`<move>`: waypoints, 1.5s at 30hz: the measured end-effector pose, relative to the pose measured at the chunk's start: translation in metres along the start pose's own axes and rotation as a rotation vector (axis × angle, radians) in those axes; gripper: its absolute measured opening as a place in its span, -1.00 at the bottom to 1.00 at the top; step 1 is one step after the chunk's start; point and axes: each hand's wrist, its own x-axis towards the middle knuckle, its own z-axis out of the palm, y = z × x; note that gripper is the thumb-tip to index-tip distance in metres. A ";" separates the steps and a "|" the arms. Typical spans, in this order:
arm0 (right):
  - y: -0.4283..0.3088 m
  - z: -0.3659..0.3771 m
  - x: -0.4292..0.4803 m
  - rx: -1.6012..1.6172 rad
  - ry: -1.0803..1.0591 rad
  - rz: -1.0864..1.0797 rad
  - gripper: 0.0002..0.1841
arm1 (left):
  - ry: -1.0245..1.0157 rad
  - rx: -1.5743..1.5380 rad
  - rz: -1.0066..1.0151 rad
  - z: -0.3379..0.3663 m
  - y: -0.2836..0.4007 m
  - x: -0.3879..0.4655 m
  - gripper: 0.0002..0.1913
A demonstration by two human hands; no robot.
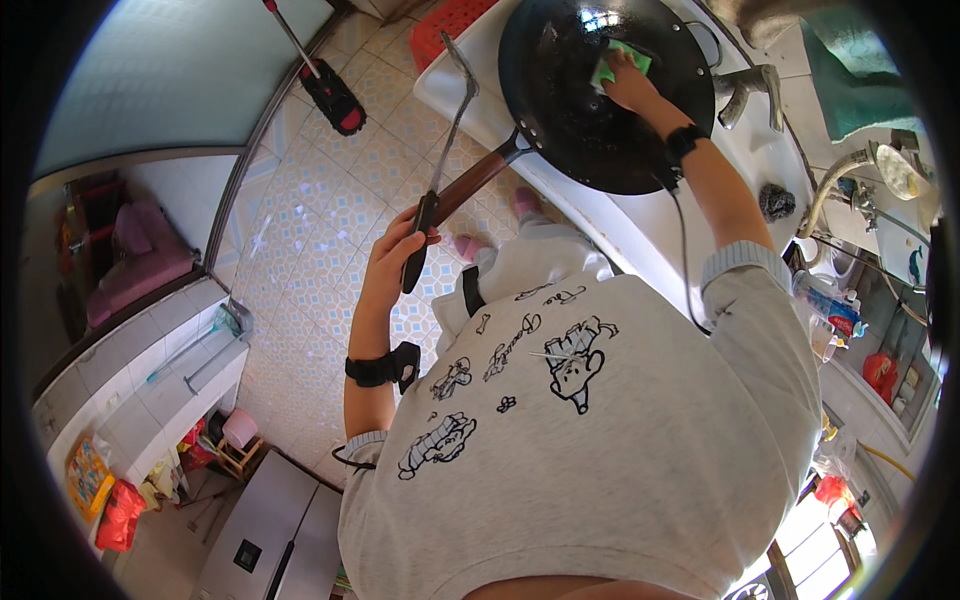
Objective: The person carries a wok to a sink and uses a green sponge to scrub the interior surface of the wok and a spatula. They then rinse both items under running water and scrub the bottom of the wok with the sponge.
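Note:
A large black wok (592, 127) rests tilted over a white sink (750, 150), its inside facing me. My left hand (405, 244) grips the brown wooden wok handle (472, 184) together with the black handle of a metal turner or ladle (450, 142), whose head points up and away from me. My right hand (630, 82) presses a green sponge or cloth (626, 64) against the wok's inner surface, fingers on top of it. Both wrists wear black bands. The end of the left-hand tool is seen from the side, so its exact kind is unclear.
A metal faucet (750, 90) stands right of the wok, with a dark scouring pad (777, 202) on the sink's ledge. A red plastic basket (450, 26) is behind the sink. A black and red brush head (334, 97) lies on the tiled floor. Bottles and cups stand at the right.

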 end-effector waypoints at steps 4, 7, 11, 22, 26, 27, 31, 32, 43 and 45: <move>-0.034 0.007 0.008 0.443 0.062 -0.114 -0.35 | 0.001 -0.026 0.006 0.000 -0.002 0.002 -0.73; -0.051 0.010 -0.020 0.499 -0.105 -0.247 -0.38 | -0.003 -0.064 -0.003 -0.004 -0.006 0.001 -0.75; -0.013 0.013 -0.060 -0.104 -0.285 -0.656 -0.41 | 0.006 -0.078 -0.023 -0.005 -0.007 0.001 -0.74; 0.051 0.045 0.047 0.016 0.032 0.032 -0.28 | 0.030 -0.029 -0.021 0.002 -0.003 -0.003 -0.71; 0.008 0.034 0.074 0.527 0.157 -0.042 -0.18 | 0.002 -0.036 -0.006 0.002 -0.008 -0.002 -0.73; -0.010 0.027 0.067 0.764 0.140 -0.116 -0.18 | 0.003 -0.036 0.006 0.001 -0.011 -0.003 -0.73; -0.083 -0.028 0.006 0.969 -0.132 -0.254 -0.19 | 0.020 -0.046 -0.010 0.003 -0.010 -0.004 -0.73; -0.096 -0.035 -0.010 1.004 -0.176 -0.215 -0.20 | 0.015 -0.049 0.007 0.003 -0.011 -0.004 -0.73; -0.029 -0.048 -0.094 -0.039 -0.614 -0.107 -0.62 | 0.023 -0.056 0.030 0.002 -0.017 -0.005 -0.76; -0.009 -0.055 -0.100 -0.259 -0.557 -0.097 -0.58 | 0.026 -0.050 0.032 0.002 -0.018 -0.005 -0.76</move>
